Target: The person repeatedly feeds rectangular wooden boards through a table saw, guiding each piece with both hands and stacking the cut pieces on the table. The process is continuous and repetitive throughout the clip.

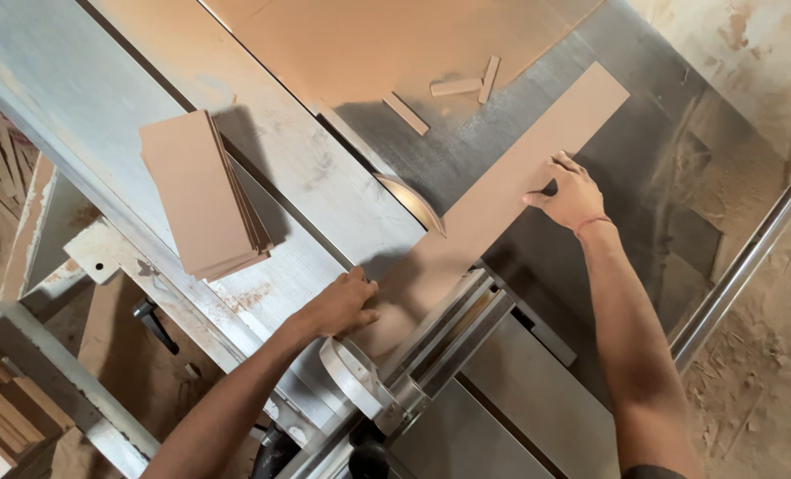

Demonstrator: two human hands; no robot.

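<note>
— What's around the board strip [502, 195]?
— Saw blade [413, 202] touching its edge mid-bench [76, 80]; stacked panels [202, 197] left, three offcuts [453, 87] beyond.
— And each grip?
— Left hand [340, 304] and right hand [566, 192] press flat, fingers spread, clasping nothing.

I count one curved grey circular saw blade [413, 202] rising from the metal table. Across that blade lies one long tan fibreboard strip [511, 191]. Left of the blade sits one stack of tan rectangular cut boards [202, 195]; I cannot tell how many it holds. Beyond the blade lie three small tan offcut sticks [456, 87]. Two bare hands are in view.
</note>
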